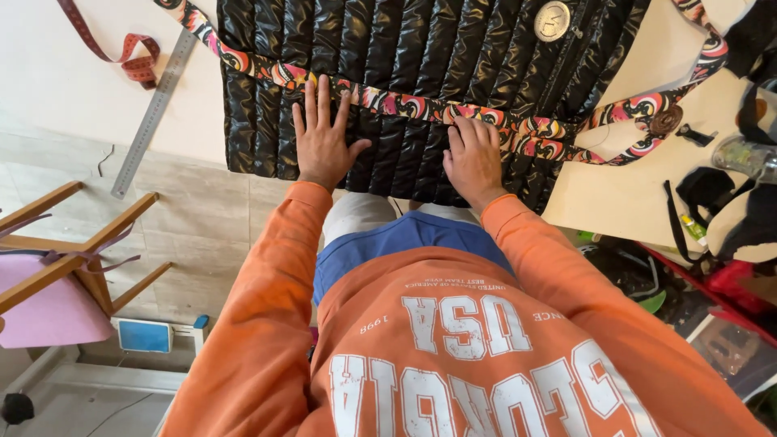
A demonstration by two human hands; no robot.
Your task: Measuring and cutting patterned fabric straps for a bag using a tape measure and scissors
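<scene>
A shiny black quilted garment (421, 48) lies flat on a pale worktable (73, 105). A colourful patterned strap (405, 105) runs across it from upper left to the right. My left hand (322, 139) rests flat on the quilted fabric, fingers spread, fingertips touching the strap. My right hand (473, 158) lies palm down with its fingers curled on the strap. Neither hand grips anything. A round silver badge (552, 20) sits near the garment's top right. Orange sleeves cover both my arms.
A steel ruler (154, 113) and a red measuring tape (121, 57) lie at the table's left. A wooden chair with a pink seat (48, 307) stands at the lower left. Black straps, a spool (668, 120) and a clear bottle (749, 158) crowd the right edge.
</scene>
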